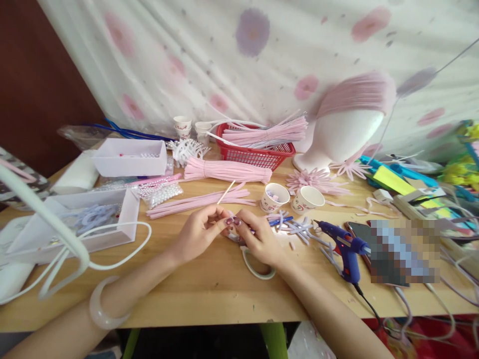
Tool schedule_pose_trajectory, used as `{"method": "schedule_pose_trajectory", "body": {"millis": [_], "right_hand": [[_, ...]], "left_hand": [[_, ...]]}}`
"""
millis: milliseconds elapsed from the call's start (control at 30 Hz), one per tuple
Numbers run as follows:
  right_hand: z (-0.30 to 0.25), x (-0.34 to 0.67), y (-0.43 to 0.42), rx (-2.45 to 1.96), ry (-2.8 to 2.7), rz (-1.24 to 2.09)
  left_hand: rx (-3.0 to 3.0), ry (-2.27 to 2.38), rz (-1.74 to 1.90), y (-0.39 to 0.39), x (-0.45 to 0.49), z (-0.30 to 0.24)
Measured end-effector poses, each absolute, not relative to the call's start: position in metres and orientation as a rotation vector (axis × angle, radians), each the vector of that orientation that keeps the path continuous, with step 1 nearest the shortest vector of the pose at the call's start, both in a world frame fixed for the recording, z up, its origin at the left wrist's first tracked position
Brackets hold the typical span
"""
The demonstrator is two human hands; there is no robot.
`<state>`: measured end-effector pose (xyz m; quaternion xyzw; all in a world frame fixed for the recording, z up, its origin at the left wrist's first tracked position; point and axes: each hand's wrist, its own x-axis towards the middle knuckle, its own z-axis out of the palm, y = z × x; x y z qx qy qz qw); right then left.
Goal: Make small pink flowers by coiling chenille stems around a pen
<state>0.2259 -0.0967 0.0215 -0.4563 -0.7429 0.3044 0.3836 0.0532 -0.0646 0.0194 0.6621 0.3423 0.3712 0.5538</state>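
My left hand [198,232] is closed in a pinch, with a thin pale stick [226,192] rising from its fingers. Its fingertips meet those of my right hand [258,237], also pinched, over a small pale lilac piece [231,215] that is mostly hidden. Under my right hand lie scissors, their pale handle loop [259,269] showing on the table. Cut lilac pipe cleaner pieces [299,229] and a blue pen [281,221] are just right of the hand. Behind the hands lies a loose row of pink pipe cleaners [187,203].
Two paper cups [307,200] stand behind my right hand. A blue glue gun [346,249] and a phone [361,237] are at right. A red basket [258,157], a pink bundle [228,170] and a foam head [348,129] stand behind. White boxes [127,232] and a white cable [140,259] are left.
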Motion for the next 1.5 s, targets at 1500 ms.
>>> {"method": "schedule_pose_trajectory", "body": {"millis": [1500], "right_hand": [[0.006,0.212,-0.107,-1.092,-1.694,0.767]], "left_hand": [[2.024,0.666,0.990,-0.076,0.051,0.012]]}}
